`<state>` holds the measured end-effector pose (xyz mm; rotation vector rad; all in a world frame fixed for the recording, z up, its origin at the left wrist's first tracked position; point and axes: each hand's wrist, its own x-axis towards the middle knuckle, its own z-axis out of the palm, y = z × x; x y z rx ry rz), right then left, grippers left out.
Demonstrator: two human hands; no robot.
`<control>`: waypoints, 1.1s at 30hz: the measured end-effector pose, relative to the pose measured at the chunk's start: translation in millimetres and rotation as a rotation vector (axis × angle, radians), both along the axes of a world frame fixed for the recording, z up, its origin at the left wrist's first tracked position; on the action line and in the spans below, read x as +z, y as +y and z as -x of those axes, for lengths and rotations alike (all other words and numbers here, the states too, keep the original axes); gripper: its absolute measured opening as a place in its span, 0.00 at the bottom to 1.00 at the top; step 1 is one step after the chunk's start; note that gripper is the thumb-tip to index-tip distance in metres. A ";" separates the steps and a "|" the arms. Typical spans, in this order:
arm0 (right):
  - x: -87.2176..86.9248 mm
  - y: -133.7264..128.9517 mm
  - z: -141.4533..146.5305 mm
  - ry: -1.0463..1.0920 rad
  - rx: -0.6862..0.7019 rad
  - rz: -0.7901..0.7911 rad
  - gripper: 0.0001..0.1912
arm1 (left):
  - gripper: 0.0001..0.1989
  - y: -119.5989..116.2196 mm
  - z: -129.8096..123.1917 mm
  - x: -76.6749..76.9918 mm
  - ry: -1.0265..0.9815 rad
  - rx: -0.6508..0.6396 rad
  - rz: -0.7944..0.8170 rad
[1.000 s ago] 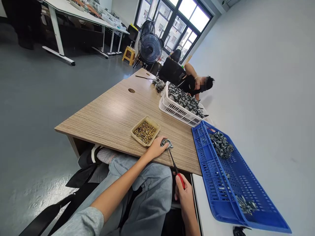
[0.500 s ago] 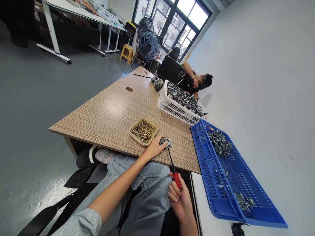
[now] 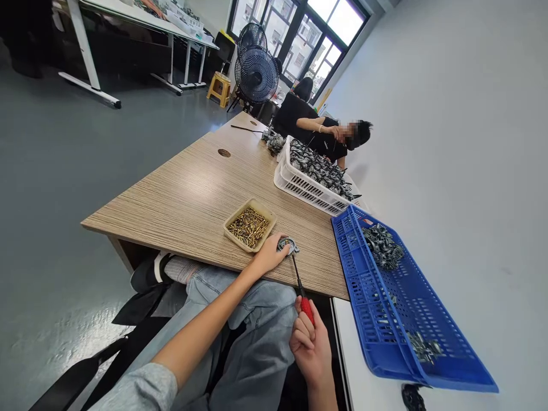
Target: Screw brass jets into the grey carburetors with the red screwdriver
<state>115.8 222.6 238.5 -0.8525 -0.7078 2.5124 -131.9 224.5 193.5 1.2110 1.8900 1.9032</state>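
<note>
Left hand (image 3: 269, 255) holds one metal part (image 3: 292, 245), right hand (image 3: 312, 345) one screwdriver (image 3: 307, 310)

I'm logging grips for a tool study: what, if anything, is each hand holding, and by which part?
The right hand holds a screwdriver by its red handle. The left hand holds a round metal part at its left side.
</note>
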 end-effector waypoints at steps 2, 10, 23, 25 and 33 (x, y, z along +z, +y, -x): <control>0.0 0.5 -0.2 -0.041 0.035 -0.095 0.14 | 0.14 -0.2 0.0 0.3 0.003 -0.007 -0.001; -17.4 15.0 -13.1 -0.596 -0.107 -0.916 0.34 | 0.13 -1.3 -0.1 1.9 0.008 -0.010 -0.001; -20.1 22.9 -16.7 -0.861 -0.107 -1.687 0.29 | 0.13 -1.2 -0.2 2.4 0.004 -0.023 -0.009; -18.9 22.4 -16.1 -0.860 -0.120 -1.696 0.29 | 0.13 -1.1 -0.1 2.3 0.003 -0.023 -0.012; -22.8 27.4 -21.1 -0.869 -0.102 -1.712 0.29 | 0.13 0.7 0.7 -0.4 0.012 -0.015 -0.002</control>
